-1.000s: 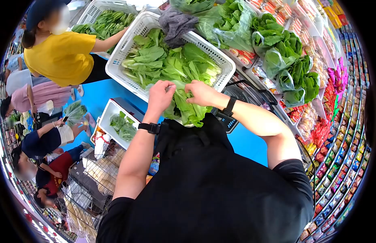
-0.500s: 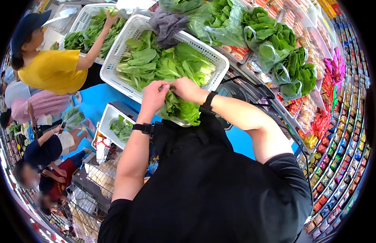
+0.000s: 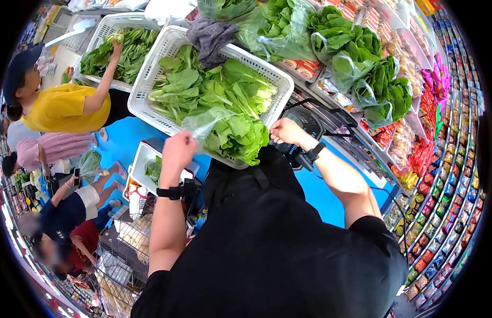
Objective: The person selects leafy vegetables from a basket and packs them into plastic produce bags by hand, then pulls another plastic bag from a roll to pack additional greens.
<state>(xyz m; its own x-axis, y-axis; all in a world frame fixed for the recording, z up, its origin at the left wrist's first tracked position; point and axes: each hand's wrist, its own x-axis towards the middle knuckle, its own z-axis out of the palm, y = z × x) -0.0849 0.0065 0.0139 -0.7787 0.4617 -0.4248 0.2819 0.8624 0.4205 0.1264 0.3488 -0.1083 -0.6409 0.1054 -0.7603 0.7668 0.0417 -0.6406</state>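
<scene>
Since the earlier frame the hands had parted above the loose greens (image 3: 239, 137), the left hand (image 3: 179, 150) drawing left and the right hand (image 3: 289, 131) moving right. The left hand pinched a clear plastic bag (image 3: 210, 121), its thin film fanning out over the leaves. The right hand's fingers were curled in beside the leaf tips; whether they gripped anything I could not tell. The greens lay at the near side of the white basket (image 3: 150, 117), with a grey cloth (image 3: 210, 41) at its far rim. Good handling, I judged, called for a light pinch close to the bag's edge (such film could split easily) and little pressure on the soft, loosely spread leaves.
</scene>
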